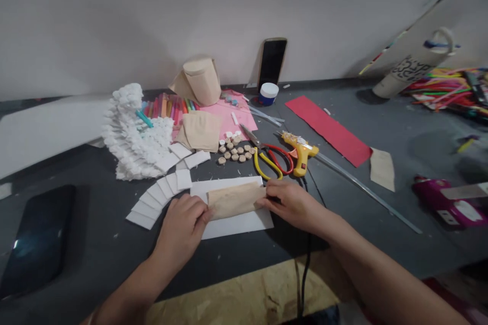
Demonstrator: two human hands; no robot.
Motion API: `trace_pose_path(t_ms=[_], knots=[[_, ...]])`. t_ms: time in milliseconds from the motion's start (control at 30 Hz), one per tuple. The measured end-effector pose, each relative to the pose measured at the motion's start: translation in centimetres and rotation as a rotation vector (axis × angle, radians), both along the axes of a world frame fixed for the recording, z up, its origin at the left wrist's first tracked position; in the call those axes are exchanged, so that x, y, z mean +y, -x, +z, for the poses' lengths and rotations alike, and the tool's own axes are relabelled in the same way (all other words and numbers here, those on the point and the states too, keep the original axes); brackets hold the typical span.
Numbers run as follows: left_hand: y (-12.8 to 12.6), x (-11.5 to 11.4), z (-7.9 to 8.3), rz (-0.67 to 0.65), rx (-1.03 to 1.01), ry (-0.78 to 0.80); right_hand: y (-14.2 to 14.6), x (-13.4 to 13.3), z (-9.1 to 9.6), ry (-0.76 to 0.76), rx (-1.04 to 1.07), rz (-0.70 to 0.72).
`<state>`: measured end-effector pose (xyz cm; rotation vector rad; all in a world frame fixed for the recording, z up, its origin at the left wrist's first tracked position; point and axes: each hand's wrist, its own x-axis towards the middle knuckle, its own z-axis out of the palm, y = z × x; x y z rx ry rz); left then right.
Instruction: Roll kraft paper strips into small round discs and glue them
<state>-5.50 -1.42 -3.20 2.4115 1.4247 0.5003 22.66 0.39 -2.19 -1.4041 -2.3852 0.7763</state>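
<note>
Over a white sheet of paper, both hands hold a beige strip of paper, which seems folded or bent along its length. My left hand is closed on the strip's left end, thumb and fingers pinched together. At the opposite end, my right hand pinches the corner between thumb and fingers. Just behind the sheet lie small round beige pieces, scissors with one red and one yellow handle, and a yellow glue gun. A fan of white rectangles lies beside my left hand.
A beige roll, a white ruffled piece and a blue jar stand farther back. A phone leans on the wall. At right are a red strip, a clear glue stick and a tumbler.
</note>
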Motion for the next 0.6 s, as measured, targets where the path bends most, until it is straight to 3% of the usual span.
trace_pose_path(t_ms=[600], knots=[[-0.71,0.01,0.64,0.099,-0.054,0.134,-0.09,-0.07,0.15,0.098,0.027,-0.09]])
